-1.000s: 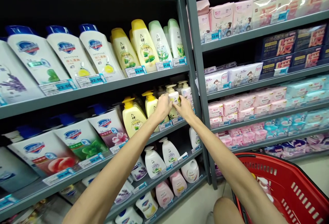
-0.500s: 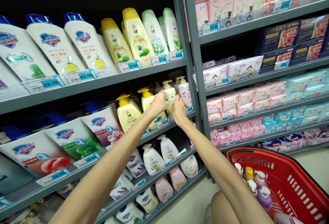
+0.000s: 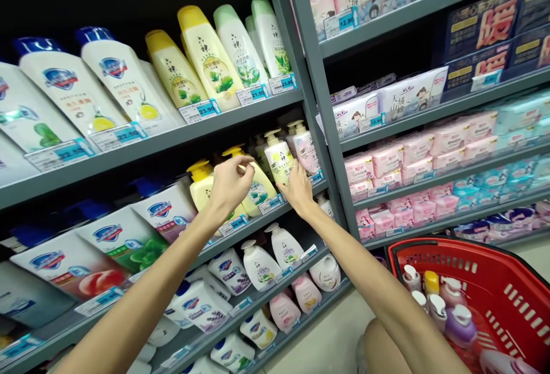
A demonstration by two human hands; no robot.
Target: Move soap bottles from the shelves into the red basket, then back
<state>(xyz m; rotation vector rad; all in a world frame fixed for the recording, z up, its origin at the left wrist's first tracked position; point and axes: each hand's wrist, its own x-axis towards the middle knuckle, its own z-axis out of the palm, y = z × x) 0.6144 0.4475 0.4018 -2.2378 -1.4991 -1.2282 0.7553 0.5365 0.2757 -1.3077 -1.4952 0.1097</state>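
Note:
A white pump bottle (image 3: pixel 279 156) with a cream pump head and a yellow-green label stands near the right end of the middle shelf. My right hand (image 3: pixel 297 188) is on its lower right side, fingers against the bottle and thumb toward its front. A pink pump bottle (image 3: pixel 307 150) stands just right of it. My left hand (image 3: pixel 232 185) is farther left, in front of the yellow pump bottles (image 3: pixel 260 185). Its fingers are loosely curled with a gap at the thumb, and nothing shows in it. That hand partly covers another yellow bottle (image 3: pixel 200 188).
A red shopping basket (image 3: pixel 494 271) holding several bottles stands at lower right. The shelf edge (image 3: pixel 266 105) above carries price tags and upright body-wash bottles. A grey upright post (image 3: pixel 320 105) divides this rack from shelves of pink packs (image 3: pixel 412 148).
My left hand has come away from the white pump bottle and moved left. My right hand stays at the bottle, whose front label now shows more. The view has shifted slightly.

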